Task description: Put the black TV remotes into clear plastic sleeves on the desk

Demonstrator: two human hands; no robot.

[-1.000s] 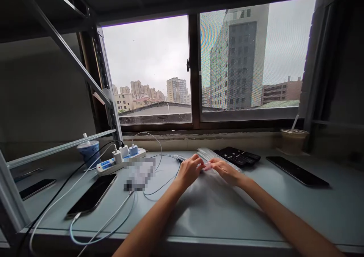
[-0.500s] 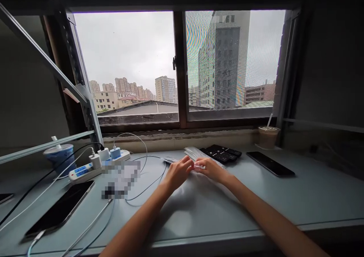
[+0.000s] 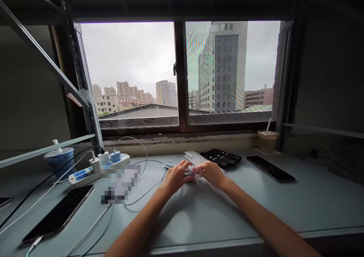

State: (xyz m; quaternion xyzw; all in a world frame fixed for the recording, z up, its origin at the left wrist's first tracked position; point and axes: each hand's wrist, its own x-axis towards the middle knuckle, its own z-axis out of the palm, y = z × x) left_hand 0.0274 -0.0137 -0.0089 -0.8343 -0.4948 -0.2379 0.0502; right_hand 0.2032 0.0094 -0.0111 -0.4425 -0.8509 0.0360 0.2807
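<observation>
My left hand (image 3: 178, 175) and my right hand (image 3: 212, 173) meet over the middle of the desk. Between them is a crumpled clear plastic bag (image 3: 196, 170) with a pinkish part. The right fingers are bent and pinch the bag's pinkish part. My left hand curves around the bag's other side, thumb below and fingers above, with plastic showing between them. What the bag contains, if anything, I cannot make out. Just behind the hands lie more clear plastic sleeves (image 3: 194, 157), beside several black remote controls (image 3: 222, 157).
A dark phone (image 3: 270, 168) lies at right, near an iced drink cup (image 3: 267, 142). At left are a power strip (image 3: 82, 176) with chargers, a blue cup (image 3: 61, 162), another phone (image 3: 59, 213) and loose cables (image 3: 146, 190). Shelf posts (image 3: 91, 112) frame the window.
My left fingers have spread from a tight pinch beside the right hand into a wider curl around the bag. The right hand stays on the pinkish part. The view has tilted up slightly.
</observation>
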